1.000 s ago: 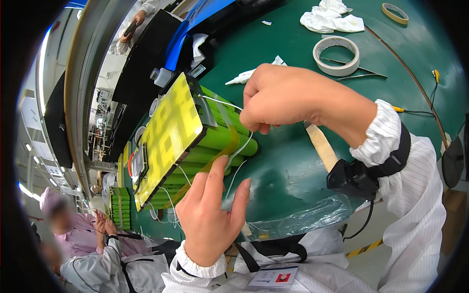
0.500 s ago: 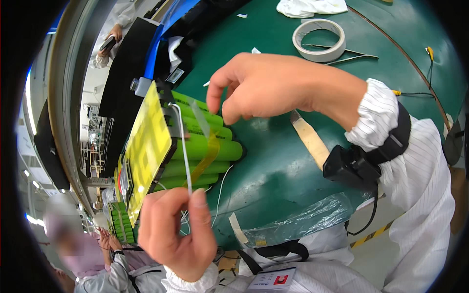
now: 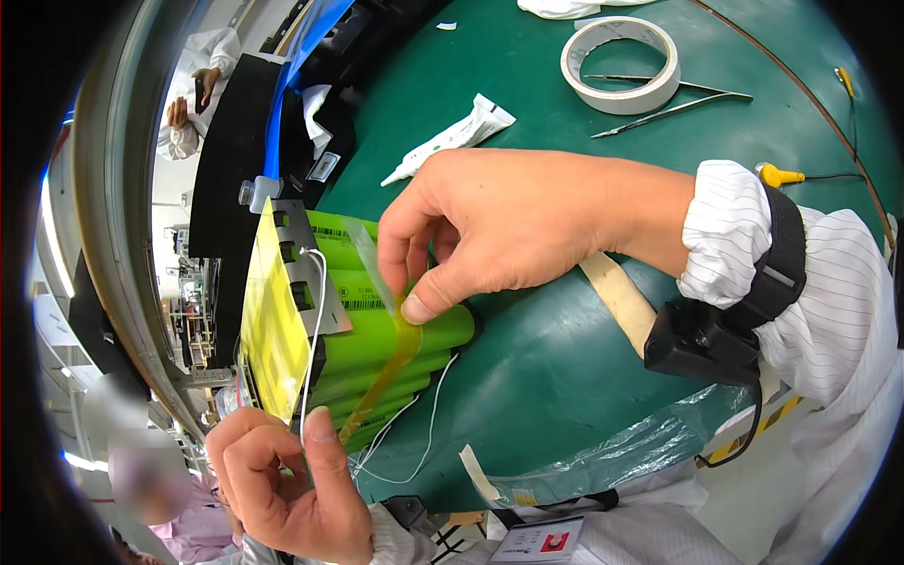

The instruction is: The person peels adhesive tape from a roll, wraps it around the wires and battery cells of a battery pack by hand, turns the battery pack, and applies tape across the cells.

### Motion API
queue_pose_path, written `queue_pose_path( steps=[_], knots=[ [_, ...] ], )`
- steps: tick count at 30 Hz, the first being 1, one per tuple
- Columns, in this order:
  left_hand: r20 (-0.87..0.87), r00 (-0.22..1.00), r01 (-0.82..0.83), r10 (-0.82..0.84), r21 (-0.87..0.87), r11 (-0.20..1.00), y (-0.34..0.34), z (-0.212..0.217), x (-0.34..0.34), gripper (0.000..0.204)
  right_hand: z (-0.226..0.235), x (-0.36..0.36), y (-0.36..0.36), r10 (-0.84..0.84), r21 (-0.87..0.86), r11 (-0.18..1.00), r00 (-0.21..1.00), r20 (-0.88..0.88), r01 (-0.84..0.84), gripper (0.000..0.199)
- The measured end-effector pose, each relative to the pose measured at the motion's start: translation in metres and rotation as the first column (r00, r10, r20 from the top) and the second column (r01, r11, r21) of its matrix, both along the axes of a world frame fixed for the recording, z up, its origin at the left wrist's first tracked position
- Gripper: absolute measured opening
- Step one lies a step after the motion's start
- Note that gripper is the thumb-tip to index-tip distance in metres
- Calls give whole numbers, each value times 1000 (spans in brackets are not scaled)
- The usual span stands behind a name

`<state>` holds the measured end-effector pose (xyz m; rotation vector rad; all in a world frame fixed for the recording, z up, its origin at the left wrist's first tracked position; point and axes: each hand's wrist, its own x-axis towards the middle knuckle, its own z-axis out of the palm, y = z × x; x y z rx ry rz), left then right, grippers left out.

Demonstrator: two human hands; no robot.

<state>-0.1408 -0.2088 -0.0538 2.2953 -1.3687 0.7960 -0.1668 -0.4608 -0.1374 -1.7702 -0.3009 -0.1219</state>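
Note:
A battery pack of bright green cylindrical cells (image 3: 348, 348) lies in front of me, with a yellow sheet (image 3: 268, 330) over its left end. My left hand (image 3: 287, 494) pinches a thin white wire (image 3: 315, 330) between thumb and finger; the wire runs up to the metal strip at the pack's end. On the cells, the thumb and fingers of my right hand (image 3: 508, 221) close on a strip of tape, where a clear strip (image 3: 370, 262) meets an amber one (image 3: 391, 372). The right fingertips partly hide that spot. More white wire (image 3: 435, 405) loops beside the pack.
Beyond my right hand lie a white tube (image 3: 461, 137), a roll of white tape (image 3: 621, 100) and tweezers (image 3: 673, 111). A wooden-handled tool (image 3: 617, 294) lies under my right wrist, near clear plastic film (image 3: 621, 433). A yellow connector (image 3: 780, 176) sits at right. Other people are at left.
My right thumb and fingers have come down onto the tape on the cells. The left hand still holds the wire. The white tube, mostly hidden before, now shows past my right hand.

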Motion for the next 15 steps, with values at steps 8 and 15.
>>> queue_pose_path(
  steps=[8, 15],
  knots=[
    [-150, 989, -30, 7, -157, 987, -3, -6, 8, 17, 0, 2, 4, 52, 45, 998, 999, -11, -51, 25],
    [-152, 988, -9, -14, -148, 989, -2, -5, 9, 14, 8, -6, 1, 75, 95, 993, 995, -72, -68, 17]
  ],
)
